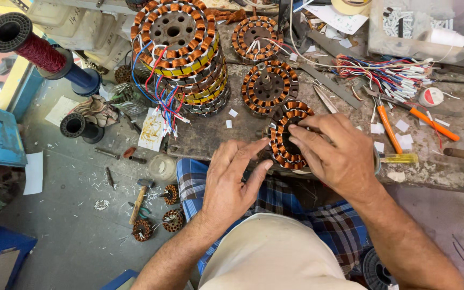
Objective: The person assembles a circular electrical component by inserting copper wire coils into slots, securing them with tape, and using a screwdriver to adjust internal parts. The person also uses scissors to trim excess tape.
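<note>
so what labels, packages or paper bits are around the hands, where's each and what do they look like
Clear plastic box, top right of the bench: rectangular, holding white pieces.
Tape roll, top edge: round, cream.
Printed paper, left of the bench by the stator stack: white sheet, yellow and red marks.
White slips, right of the right hand: small blank squares.
No screens.

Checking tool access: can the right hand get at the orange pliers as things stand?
Probably yes. The right hand is busy on the stator, but the pliers lie uncovered just beside it on the bench.
</note>
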